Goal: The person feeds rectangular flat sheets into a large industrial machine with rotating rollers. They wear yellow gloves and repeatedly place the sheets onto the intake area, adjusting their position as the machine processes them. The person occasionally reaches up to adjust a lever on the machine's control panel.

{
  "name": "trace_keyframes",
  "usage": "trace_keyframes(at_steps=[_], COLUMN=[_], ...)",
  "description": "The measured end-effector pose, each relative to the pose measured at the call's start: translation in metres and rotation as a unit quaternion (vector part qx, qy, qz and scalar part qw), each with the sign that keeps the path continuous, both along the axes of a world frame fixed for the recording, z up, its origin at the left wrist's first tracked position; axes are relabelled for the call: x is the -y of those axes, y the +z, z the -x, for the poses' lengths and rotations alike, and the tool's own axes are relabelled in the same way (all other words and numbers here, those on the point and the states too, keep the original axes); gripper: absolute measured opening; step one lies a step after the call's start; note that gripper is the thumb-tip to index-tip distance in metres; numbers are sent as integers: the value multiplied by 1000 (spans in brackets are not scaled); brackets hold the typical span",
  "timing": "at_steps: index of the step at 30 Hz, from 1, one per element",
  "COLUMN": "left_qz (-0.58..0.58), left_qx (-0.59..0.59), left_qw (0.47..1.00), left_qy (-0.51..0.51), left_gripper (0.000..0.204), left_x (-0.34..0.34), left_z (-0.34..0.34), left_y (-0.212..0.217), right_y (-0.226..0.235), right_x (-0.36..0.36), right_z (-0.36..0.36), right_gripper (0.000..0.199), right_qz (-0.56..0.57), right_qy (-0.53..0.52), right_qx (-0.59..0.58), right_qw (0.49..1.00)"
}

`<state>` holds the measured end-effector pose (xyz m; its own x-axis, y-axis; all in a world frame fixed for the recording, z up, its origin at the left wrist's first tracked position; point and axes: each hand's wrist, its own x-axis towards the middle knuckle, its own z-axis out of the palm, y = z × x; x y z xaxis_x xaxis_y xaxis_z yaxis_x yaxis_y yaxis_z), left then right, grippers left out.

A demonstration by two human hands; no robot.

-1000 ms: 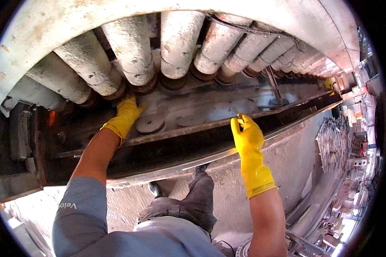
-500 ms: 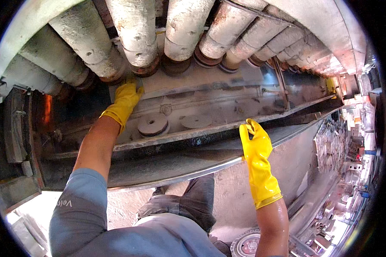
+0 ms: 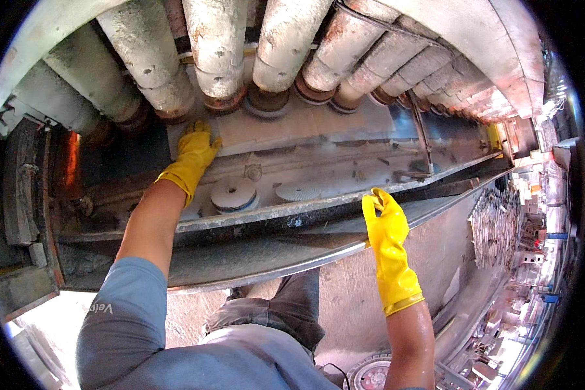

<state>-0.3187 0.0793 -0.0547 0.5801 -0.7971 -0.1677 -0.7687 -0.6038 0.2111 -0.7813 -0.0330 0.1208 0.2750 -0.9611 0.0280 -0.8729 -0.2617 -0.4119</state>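
My left hand (image 3: pixel 197 154), in a yellow rubber glove, lies on the near left end of a flat pale sheet or slab (image 3: pixel 260 135). Its fingers stretch forward, apart, beneath a row of thick, crusted cylinders (image 3: pixel 216 55). My right hand (image 3: pixel 387 224) wears a matching glove and hovers by the metal rail (image 3: pixel 331 202) on the machine's near side. Those fingers curl toward the thumb, with nothing visible between them. Between my hands, a pale round disc (image 3: pixel 234 193) with a centre hole and a flatter ridged disc (image 3: pixel 298 191) sit on the wet bed.
A long metal trough (image 3: pixel 273 242) runs along the machine's near side. An upright bar (image 3: pixel 422 133) stands at the right of the bed. Orange light (image 3: pixel 72 159) glows at far left. A stack of thin pieces (image 3: pixel 494 227) and a wheel-like round object (image 3: pixel 369 375) are at right.
The view has shifted slightly. My left hand's fingers are flatter and more spread on the slab. My right hand stays near the rail, still curled. The ridges on the flatter disc show more clearly.
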Motion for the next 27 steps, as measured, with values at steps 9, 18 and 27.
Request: trace_keyframes(at_steps=[9, 18, 27], left_qz=[-92, -66, 23], left_qx=[-46, -49, -4], left_qw=[991, 980, 996], left_qy=[83, 180, 88], left_gripper=[128, 130, 98], left_x=[28, 44, -26], left_z=[107, 156, 106], left_y=[57, 24, 19], right_y=[-12, -16, -6], right_x=[-24, -49, -60], right_z=[42, 68, 81], right_gripper=[51, 48, 46], right_qz=[7, 22, 28], right_qy=[-2, -2, -4], right_qx=[3, 7, 3], right_qw=[1000, 1000, 1000])
